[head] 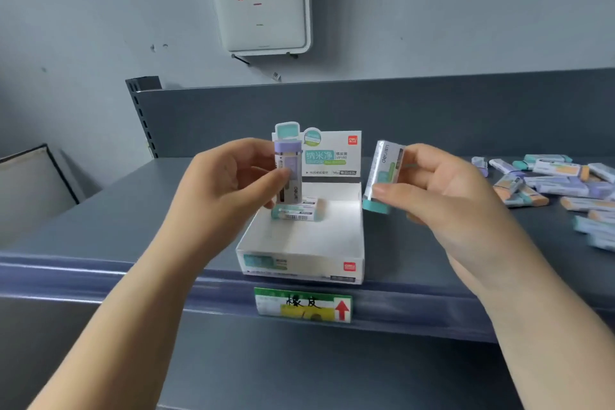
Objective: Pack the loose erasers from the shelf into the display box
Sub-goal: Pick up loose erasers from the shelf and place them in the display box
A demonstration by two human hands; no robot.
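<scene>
Pinching a purple-capped eraser [289,173] upright over the far left of the white display box [301,258] on the shelf [100,226], the left hand [229,176] half hides it, while the right hand [442,190] grips a teal-capped eraser [382,173] beside the box, one eraser [298,212] lying inside and the loose erasers [549,183] at right cut off.

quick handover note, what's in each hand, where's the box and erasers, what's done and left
Left hand: holds a purple eraser upright over the display box.
Right hand: holds a teal eraser just right of the box.
Done: one teal eraser in the box, at the back.
Left: place both held erasers, then pack the loose pile on the shelf to the right.
</scene>
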